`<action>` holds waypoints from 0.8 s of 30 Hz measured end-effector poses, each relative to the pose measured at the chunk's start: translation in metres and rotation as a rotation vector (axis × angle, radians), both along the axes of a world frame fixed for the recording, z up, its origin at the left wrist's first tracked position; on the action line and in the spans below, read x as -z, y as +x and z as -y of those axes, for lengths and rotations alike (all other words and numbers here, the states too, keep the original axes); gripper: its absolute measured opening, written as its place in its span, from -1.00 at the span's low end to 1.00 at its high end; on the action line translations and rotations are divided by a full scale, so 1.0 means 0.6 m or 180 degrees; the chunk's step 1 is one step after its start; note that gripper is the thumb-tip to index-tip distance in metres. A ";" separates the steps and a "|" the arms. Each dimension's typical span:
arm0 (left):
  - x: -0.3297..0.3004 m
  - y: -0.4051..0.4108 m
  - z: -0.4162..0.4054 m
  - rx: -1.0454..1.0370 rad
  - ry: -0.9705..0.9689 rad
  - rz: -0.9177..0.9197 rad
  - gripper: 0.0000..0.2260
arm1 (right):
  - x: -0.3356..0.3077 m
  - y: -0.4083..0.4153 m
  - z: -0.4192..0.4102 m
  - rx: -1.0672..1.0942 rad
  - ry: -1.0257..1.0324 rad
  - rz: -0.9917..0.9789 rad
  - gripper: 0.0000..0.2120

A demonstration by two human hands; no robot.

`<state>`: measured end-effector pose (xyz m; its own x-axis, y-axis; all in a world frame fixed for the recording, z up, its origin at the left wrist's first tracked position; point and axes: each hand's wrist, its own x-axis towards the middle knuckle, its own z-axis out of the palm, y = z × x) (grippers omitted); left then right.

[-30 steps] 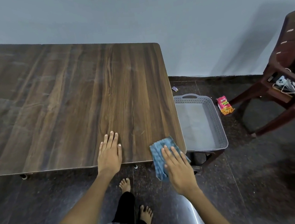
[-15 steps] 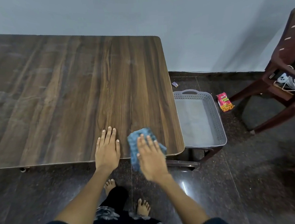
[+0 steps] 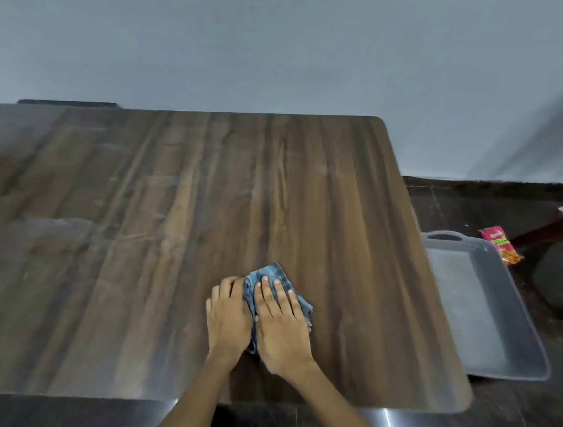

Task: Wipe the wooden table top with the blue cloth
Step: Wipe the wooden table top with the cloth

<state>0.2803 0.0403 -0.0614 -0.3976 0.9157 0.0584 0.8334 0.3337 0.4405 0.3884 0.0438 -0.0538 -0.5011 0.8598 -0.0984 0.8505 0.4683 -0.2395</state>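
The wooden table top (image 3: 161, 243) fills the middle of the view, dark brown with a rounded far right corner. A crumpled blue cloth (image 3: 267, 277) lies on it near the front edge. My right hand (image 3: 280, 324) presses flat on the cloth, fingers spread and pointing away from me. Right beside it on the left, my left hand (image 3: 227, 315) rests on the wood, its fingertips touching the cloth's left edge. Most of the cloth is hidden under my right hand.
A grey plastic tray (image 3: 495, 375) sits lower than the table, just past its right edge. A red snack packet (image 3: 500, 245) lies on the dark floor beyond it. A dark chair leg (image 3: 551, 231) shows at far right. A pale wall runs behind the table.
My right hand has slid the cloth left and further onto the table, up against my left hand. The view has shifted, so the table's right front corner now shows.
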 end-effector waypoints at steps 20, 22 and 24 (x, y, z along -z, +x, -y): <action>0.014 -0.544 -0.272 -0.0254 0.0307 0.0167 -0.72 | 0.009 -0.587 -0.348 0.0397 -0.0186 -0.0149 -0.47; 0.017 -0.580 -0.279 -0.0249 0.0333 0.0115 -0.73 | 0.007 -0.639 -0.378 0.0346 -0.0264 -0.0143 -0.46; 0.022 -0.609 -0.281 -0.0376 0.0438 0.0210 -0.74 | 0.006 -0.682 -0.396 0.0222 -0.0384 -0.0163 -0.46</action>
